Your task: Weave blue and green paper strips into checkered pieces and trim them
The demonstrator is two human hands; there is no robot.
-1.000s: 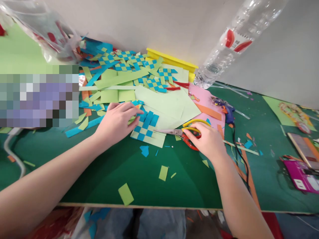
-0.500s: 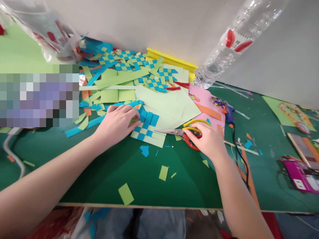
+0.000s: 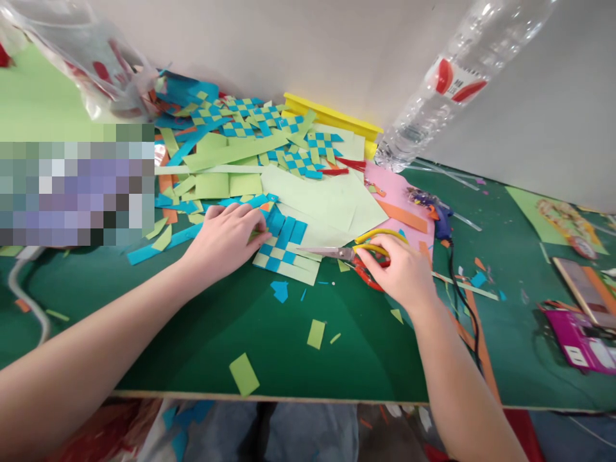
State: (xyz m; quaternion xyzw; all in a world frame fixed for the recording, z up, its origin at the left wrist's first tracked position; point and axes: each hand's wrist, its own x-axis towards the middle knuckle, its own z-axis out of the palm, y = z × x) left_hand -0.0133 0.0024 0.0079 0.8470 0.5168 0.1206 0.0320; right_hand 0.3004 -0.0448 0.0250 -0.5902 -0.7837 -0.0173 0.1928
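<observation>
A woven paper piece [image 3: 283,255] in blue and pale green lies on the green table, with loose strip ends at its right and upper sides. At its left edge, my left hand [image 3: 231,234] is closed with bent fingers on the paper; the fingertips are partly hidden. My right hand [image 3: 399,269] grips a pair of scissors [image 3: 339,252] with yellow and red handles. Their blades point left, with the tip over the right part of the weave. Pale green sheets [image 3: 327,199] lie just behind.
Finished woven paper fish [image 3: 301,160] and strips are heaped at the back. A clear plastic bottle [image 3: 433,109] leans there beside a yellow holder [image 3: 332,122]. On the right are a blue glue gun [image 3: 443,221] with a black cord and a purple box [image 3: 580,340]. Paper scraps [image 3: 244,374] dot the front.
The scissors' tip has shifted very slightly away from me over the weave. My left hand and the paper have stayed almost still.
</observation>
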